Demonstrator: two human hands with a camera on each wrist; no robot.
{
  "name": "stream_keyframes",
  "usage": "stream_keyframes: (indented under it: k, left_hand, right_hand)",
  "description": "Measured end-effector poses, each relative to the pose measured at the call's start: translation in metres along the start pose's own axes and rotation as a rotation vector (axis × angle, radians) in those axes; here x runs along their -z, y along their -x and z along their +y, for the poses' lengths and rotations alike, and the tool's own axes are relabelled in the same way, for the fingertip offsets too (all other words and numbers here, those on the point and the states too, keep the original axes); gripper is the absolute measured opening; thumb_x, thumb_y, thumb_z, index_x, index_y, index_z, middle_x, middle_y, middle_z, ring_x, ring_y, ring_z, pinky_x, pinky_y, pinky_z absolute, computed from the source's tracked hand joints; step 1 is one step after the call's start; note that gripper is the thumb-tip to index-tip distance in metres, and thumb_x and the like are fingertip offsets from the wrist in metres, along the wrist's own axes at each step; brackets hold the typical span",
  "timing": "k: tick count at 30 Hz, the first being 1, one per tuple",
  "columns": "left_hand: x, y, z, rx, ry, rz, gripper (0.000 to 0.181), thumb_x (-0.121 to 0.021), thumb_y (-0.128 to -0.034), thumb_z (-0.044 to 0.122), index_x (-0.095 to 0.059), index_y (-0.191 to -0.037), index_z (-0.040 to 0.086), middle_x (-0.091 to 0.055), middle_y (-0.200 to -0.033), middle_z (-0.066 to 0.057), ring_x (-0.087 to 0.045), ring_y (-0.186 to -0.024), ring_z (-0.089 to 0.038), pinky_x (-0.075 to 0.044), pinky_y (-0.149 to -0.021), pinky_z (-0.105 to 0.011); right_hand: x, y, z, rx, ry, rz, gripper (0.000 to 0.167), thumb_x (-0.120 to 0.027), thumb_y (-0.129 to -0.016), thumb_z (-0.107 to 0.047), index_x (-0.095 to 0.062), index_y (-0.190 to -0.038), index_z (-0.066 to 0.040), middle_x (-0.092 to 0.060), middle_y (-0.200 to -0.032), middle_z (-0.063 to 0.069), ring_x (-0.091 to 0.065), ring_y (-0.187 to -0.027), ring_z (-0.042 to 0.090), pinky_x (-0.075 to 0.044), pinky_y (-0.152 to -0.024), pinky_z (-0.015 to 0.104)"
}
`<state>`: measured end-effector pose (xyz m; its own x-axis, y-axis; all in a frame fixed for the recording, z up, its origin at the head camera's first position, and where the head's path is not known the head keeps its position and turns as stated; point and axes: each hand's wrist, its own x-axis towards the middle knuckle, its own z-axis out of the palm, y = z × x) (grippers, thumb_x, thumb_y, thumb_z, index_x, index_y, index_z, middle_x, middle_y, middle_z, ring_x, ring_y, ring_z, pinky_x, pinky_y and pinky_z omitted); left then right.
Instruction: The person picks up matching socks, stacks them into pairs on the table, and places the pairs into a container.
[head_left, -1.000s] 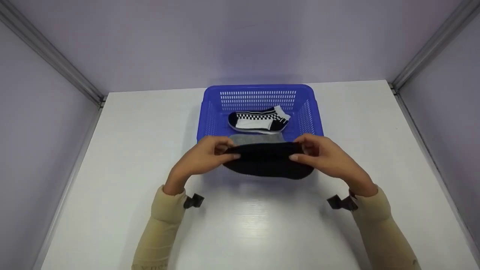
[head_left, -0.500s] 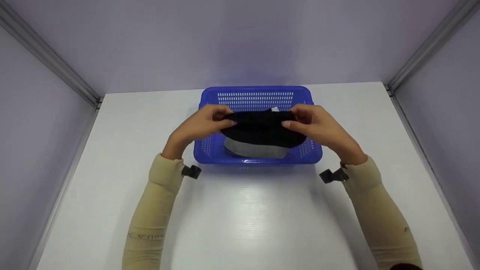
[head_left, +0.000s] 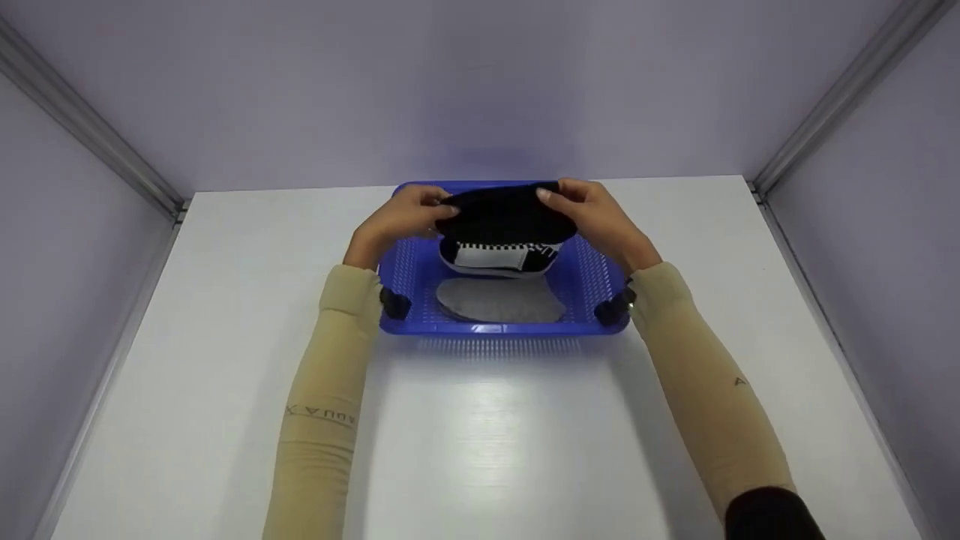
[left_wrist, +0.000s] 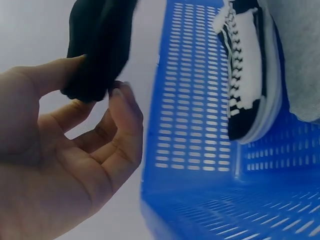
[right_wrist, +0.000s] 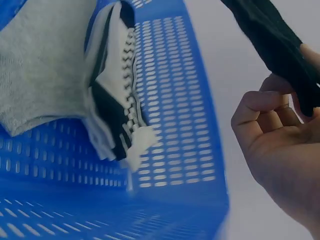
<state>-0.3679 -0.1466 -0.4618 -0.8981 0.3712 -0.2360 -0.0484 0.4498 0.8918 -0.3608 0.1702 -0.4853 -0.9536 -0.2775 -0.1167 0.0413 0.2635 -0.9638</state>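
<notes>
A black sock [head_left: 502, 214] stretches sideways between both hands, above the far part of a blue plastic basket [head_left: 506, 328]. My left hand [head_left: 405, 217] pinches its left end between thumb and fingers; the left wrist view shows the grip on the dark cloth [left_wrist: 100, 50]. At the other end, my right hand [head_left: 596, 214] pinches the sock the same way. Inside the basket lie black-and-white checkered socks [head_left: 491, 259], partly covered by the black one in the head view. Nearer the front wall lies a grey sock [head_left: 499, 300], flat in the basket.
The basket stands on a white table [head_left: 480, 435] near its far edge. A pale wall [head_left: 480, 97] rises behind the table, with side walls at left and right. Small black devices [head_left: 395, 304] are strapped at both wrists.
Both hands have carried the black sock away from the body, from the basket's near rim to its far part. The grey sock has come into fuller view.
</notes>
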Motion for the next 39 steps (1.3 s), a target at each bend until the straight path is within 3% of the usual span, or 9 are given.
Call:
stream_keyframes:
  k: [6,10,15,17,20,26,30,35,39]
  left_hand:
    - [-0.006,-0.015,-0.013,0.039,-0.077,-0.009,0.034,-0.061,-0.1043,0.014,-0.063,-0.134,-0.002,-0.065,-0.128,-0.02,-0.066,-0.107,-0.022,-0.061,-0.088,-0.031]
    - [-0.008,-0.018,-0.019,0.073,-0.233,-0.061,0.039,-0.064,-0.1001,0.008,-0.064,-0.137,-0.005,-0.067,-0.133,-0.022,-0.064,-0.084,-0.015,-0.056,-0.071,-0.022]
    - [-0.016,-0.019,-0.015,0.208,-0.353,-0.284,0.014,-0.071,-0.097,0.01,-0.071,-0.108,0.001,-0.064,-0.096,-0.005,-0.048,-0.062,-0.007,-0.044,-0.059,-0.02]
    - [-0.021,-0.02,-0.012,0.27,-0.362,-0.37,0.009,-0.072,-0.0968,0.011,-0.066,-0.091,0.007,-0.057,-0.08,0.001,-0.046,-0.059,-0.006,-0.043,-0.058,-0.021]
    - [-0.026,-0.022,-0.009,0.335,-0.362,-0.427,0.012,-0.071,-0.0977,0.01,-0.068,-0.086,0.009,-0.061,-0.072,0.003,-0.046,-0.058,-0.006,-0.045,-0.06,-0.022]
    - [-0.031,-0.027,-0.004,0.373,-0.404,-0.428,0.024,-0.073,-0.0972,0.012,-0.061,-0.077,0.013,-0.051,-0.066,0.006,-0.044,-0.058,-0.006,-0.045,-0.064,-0.025]
    - [-0.031,-0.031,-0.008,0.374,-0.433,-0.414,0.032,-0.076,-0.0956,0.014,-0.054,-0.071,0.016,-0.046,-0.062,0.008,-0.044,-0.055,-0.006,-0.042,-0.059,-0.023]
    - [-0.032,-0.034,-0.016,0.404,-0.511,-0.419,0.031,-0.078,-0.0936,0.017,-0.058,-0.071,0.015,-0.05,-0.061,0.007,-0.045,-0.053,-0.005,-0.04,-0.053,-0.021]
    - [-0.034,-0.037,-0.019,0.423,-0.602,-0.432,0.034,-0.081,-0.0906,0.021,-0.057,-0.067,0.016,-0.051,-0.058,0.007,-0.045,-0.051,-0.004,-0.038,-0.049,-0.02]
  right_hand:
    - [-0.006,-0.017,0.011,-0.075,0.043,-0.008,0.033,-0.068,-0.102,-0.04,-0.052,-0.089,-0.014,-0.046,-0.085,-0.003,-0.047,-0.081,0.014,-0.041,-0.075,0.031]
    - [-0.009,-0.019,0.012,-0.21,0.116,-0.101,0.018,-0.068,-0.102,-0.025,-0.06,-0.092,-0.013,-0.048,-0.086,-0.002,-0.047,-0.081,0.015,-0.041,-0.072,0.031]
    - [-0.01,-0.016,0.017,-0.398,0.267,-0.278,0.007,-0.066,-0.098,-0.015,-0.067,-0.093,-0.011,-0.045,-0.079,-0.003,-0.044,-0.073,0.014,-0.043,-0.068,0.03]
    - [-0.01,-0.015,0.02,-0.428,0.334,-0.335,0.007,-0.066,-0.097,-0.014,-0.068,-0.091,-0.01,-0.043,-0.075,-0.004,-0.042,-0.068,0.013,-0.043,-0.065,0.029]
    - [-0.011,-0.015,0.023,-0.446,0.422,-0.4,0.009,-0.067,-0.096,-0.014,-0.072,-0.097,-0.007,-0.049,-0.075,-0.004,-0.045,-0.067,0.012,-0.046,-0.062,0.028]
    - [-0.016,-0.015,0.021,-0.484,0.521,-0.449,0.031,-0.069,-0.096,-0.015,-0.074,-0.123,0.0,-0.072,-0.111,0.01,-0.068,-0.089,0.02,-0.064,-0.087,0.042]
    - [-0.02,-0.016,0.019,-0.486,0.567,-0.464,0.031,-0.07,-0.096,-0.014,-0.073,-0.122,0.002,-0.074,-0.12,0.018,-0.074,-0.09,0.023,-0.064,-0.088,0.043]
    - [-0.027,-0.016,0.018,-0.484,0.623,-0.475,0.026,-0.074,-0.094,-0.016,-0.074,-0.115,0.001,-0.074,-0.103,0.012,-0.072,-0.082,0.021,-0.065,-0.08,0.037]
    - [-0.031,-0.014,0.018,-0.48,0.649,-0.448,0.018,-0.079,-0.093,-0.02,-0.073,-0.098,-0.004,-0.067,-0.084,0.003,-0.067,-0.073,0.016,-0.062,-0.069,0.029]
